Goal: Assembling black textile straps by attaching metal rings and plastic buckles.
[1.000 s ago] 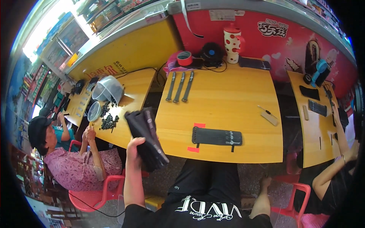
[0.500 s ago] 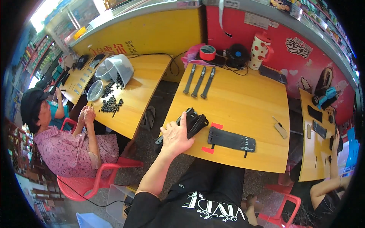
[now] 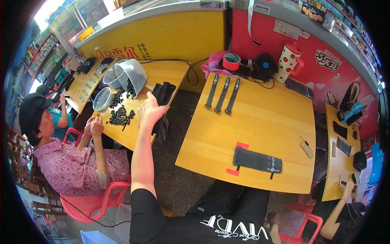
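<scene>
Furthest to the left of your left hand (image 3: 152,110), a co-worker in a pink patterned shirt (image 3: 77,171) holds both hands (image 3: 94,127) together at the edge of the left table (image 3: 160,70); whatever is between those fingers is too small to make out. Between them and your left hand lie loose black pieces (image 3: 120,117), with a small round tub (image 3: 102,99) and a tipped clear tub (image 3: 137,76) just beyond.

Your left hand lies across a dark bundle (image 3: 164,92) at the right edge of that table, covering its middle; one end shows past the fingers and the other below the wrist. The fingers' undersides are hidden, so you cannot tell whether they clamp it or only rest on it.

Right of your left hand, across the gap, the middle table (image 3: 199,148) bears three black straps (image 3: 222,95) and, nearer you, a flat black piece (image 3: 258,160) beside two red tape marks (image 3: 242,145). Further right is a pale block (image 3: 307,149).

Your right hand cannot be made out, nor its state; bare skin (image 3: 275,229) beside your shirt is unclear. Far right, another co-worker's face is hidden and their hand (image 3: 348,190) holds something indistinct.
</scene>
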